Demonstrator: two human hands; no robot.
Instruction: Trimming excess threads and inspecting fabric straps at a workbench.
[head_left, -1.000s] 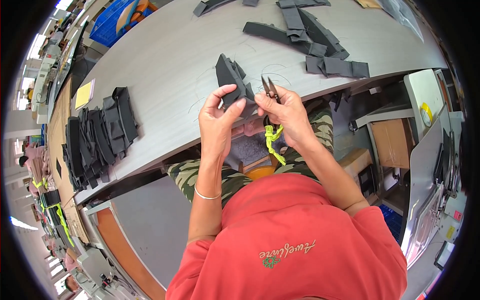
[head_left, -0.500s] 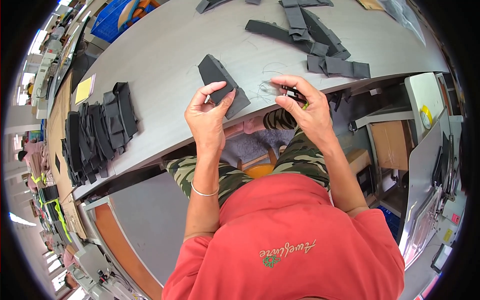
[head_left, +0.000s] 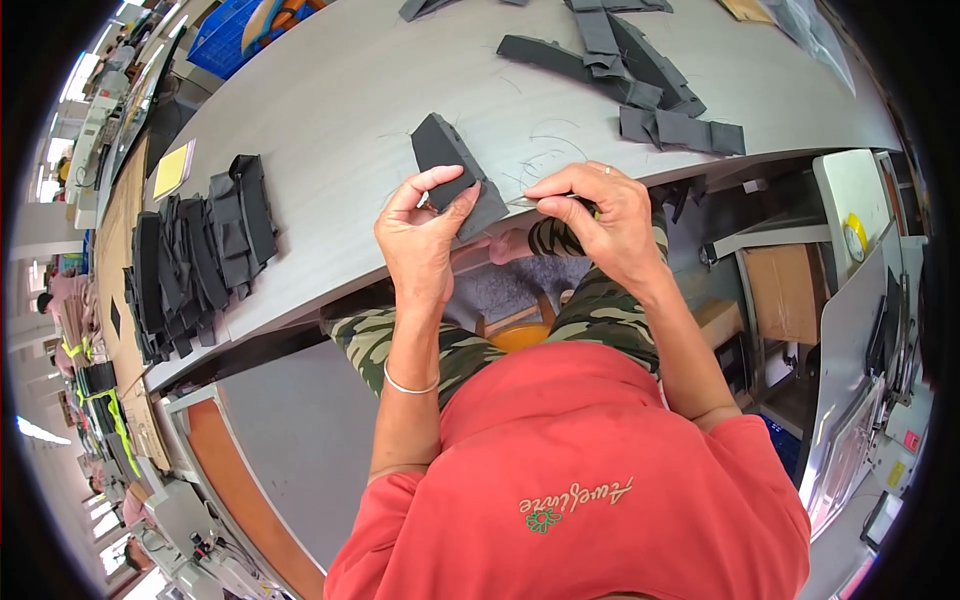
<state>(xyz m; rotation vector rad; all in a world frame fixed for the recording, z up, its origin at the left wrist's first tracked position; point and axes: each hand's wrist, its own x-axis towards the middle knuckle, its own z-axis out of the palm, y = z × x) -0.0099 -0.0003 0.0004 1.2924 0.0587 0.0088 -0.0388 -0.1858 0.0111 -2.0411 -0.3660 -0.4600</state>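
The left hand (head_left: 418, 240) had thumb and fingers clamped on a dark grey folded fabric piece (head_left: 437, 146), angular and flat-sided, held tilted over the near edge of a pale grey, smooth tabletop (head_left: 330, 120). The right hand (head_left: 612, 225) was at the piece's lower right corner: thumb and index fingertips together, just beside the cloth. Could not tell whether a thread was pinched between them; a dark sliver showed behind the thumb, too hidden to identify. Fine dark loose threads (head_left: 551, 137) lay curled on the tabletop beyond the right hand. Farther off, to the right, a crossed cluster of dark grey fabric strips (head_left: 652, 68) lay with a shorter flat dark grey cloth band (head_left: 690, 132) at its near side. On the left, a packed row of dark grey folded cloth strips (head_left: 205, 250) sat near the table edge, with a yellow rectangular paper pad (head_left: 173, 170) beyond it. A blue plastic crate (head_left: 222, 42) stood at the far left. A pale thin bangle (head_left: 411, 389) circled the left wrist.
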